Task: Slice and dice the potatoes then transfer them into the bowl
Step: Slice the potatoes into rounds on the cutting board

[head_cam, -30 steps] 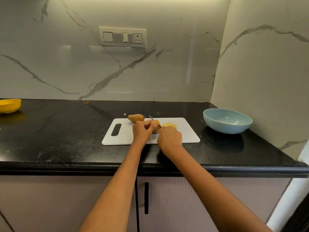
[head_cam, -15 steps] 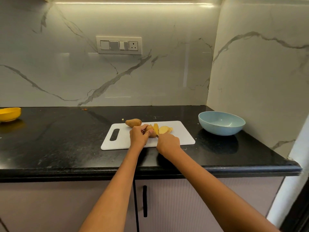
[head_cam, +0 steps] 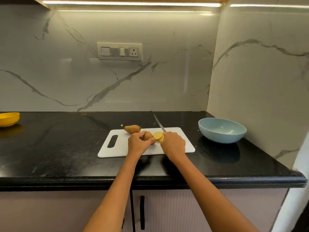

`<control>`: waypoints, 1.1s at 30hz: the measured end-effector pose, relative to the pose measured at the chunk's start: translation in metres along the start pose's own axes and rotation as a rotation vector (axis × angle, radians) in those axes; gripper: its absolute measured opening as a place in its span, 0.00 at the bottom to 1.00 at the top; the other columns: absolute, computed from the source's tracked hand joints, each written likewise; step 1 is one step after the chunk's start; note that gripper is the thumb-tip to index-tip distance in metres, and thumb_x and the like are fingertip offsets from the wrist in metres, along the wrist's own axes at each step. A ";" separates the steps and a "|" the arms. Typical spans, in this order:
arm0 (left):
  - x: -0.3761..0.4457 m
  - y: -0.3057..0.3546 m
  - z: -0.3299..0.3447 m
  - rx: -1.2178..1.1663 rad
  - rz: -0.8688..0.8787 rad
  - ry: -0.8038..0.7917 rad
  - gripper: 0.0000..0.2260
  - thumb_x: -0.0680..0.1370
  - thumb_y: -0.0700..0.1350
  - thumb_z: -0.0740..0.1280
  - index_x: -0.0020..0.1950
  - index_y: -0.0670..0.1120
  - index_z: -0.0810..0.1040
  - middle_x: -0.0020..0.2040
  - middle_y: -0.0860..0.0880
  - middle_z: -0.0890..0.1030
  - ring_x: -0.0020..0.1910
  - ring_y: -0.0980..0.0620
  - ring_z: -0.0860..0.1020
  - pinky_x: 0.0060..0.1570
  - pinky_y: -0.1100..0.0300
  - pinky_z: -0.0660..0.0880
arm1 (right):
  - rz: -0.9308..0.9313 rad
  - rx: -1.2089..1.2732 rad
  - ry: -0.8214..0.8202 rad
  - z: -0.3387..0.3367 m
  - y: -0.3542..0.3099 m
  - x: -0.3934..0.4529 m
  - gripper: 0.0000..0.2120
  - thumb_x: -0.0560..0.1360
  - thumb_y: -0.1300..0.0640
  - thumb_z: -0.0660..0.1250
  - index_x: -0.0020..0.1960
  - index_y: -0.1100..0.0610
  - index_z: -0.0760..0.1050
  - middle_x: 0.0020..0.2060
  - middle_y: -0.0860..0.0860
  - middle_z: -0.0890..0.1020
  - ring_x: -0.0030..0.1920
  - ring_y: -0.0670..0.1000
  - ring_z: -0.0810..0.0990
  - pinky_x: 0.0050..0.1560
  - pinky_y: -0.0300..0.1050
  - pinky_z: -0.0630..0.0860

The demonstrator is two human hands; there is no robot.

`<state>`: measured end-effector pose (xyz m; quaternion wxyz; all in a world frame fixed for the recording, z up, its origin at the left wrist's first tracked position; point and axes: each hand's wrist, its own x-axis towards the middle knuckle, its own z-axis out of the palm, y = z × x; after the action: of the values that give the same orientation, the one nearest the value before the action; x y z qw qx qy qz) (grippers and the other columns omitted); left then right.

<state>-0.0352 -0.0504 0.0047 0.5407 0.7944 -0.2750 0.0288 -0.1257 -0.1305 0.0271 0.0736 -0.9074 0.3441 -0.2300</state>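
Two potatoes sit on the white cutting board (head_cam: 120,149): one whole potato (head_cam: 132,129) lies untouched at its far edge, the half-sliced potato (head_cam: 148,136) is pinched by the left hand (head_cam: 138,143); a few slices (head_cam: 158,136) lie beside the right hand (head_cam: 173,144), which grips the knife (head_cam: 159,123), blade raised. Slicing looks barely begun; dicing and transfer remain, since the blue bowl (head_cam: 222,130) holds nothing; no readable writing shows anywhere.

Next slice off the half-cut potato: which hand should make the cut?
Right. The right hand already grips the knife, beside the cut slices; the left hand holds the half-cut potato steady.
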 end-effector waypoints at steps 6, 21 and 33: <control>0.000 0.000 0.002 0.074 0.028 -0.023 0.22 0.70 0.45 0.74 0.62 0.41 0.76 0.59 0.44 0.79 0.58 0.48 0.76 0.58 0.59 0.71 | 0.009 0.170 0.148 0.019 -0.002 0.018 0.17 0.83 0.53 0.49 0.58 0.59 0.72 0.50 0.55 0.81 0.50 0.56 0.80 0.43 0.45 0.69; 0.001 0.000 0.005 0.071 0.070 -0.063 0.30 0.69 0.43 0.74 0.68 0.46 0.67 0.60 0.46 0.74 0.60 0.48 0.73 0.58 0.58 0.70 | -0.006 0.149 0.195 0.024 0.009 0.021 0.18 0.83 0.49 0.46 0.54 0.58 0.71 0.43 0.52 0.81 0.41 0.50 0.79 0.37 0.39 0.67; 0.004 -0.014 -0.014 0.111 0.190 -0.114 0.20 0.70 0.35 0.72 0.59 0.48 0.76 0.62 0.46 0.73 0.60 0.46 0.73 0.57 0.56 0.72 | 0.010 0.127 0.163 0.018 0.009 0.013 0.19 0.83 0.49 0.46 0.55 0.58 0.71 0.43 0.52 0.80 0.36 0.48 0.74 0.34 0.39 0.64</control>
<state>-0.0217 -0.0359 0.0000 0.4741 0.7939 -0.3774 0.0500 -0.1142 -0.1462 0.0137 0.1039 -0.8773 0.3384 -0.3242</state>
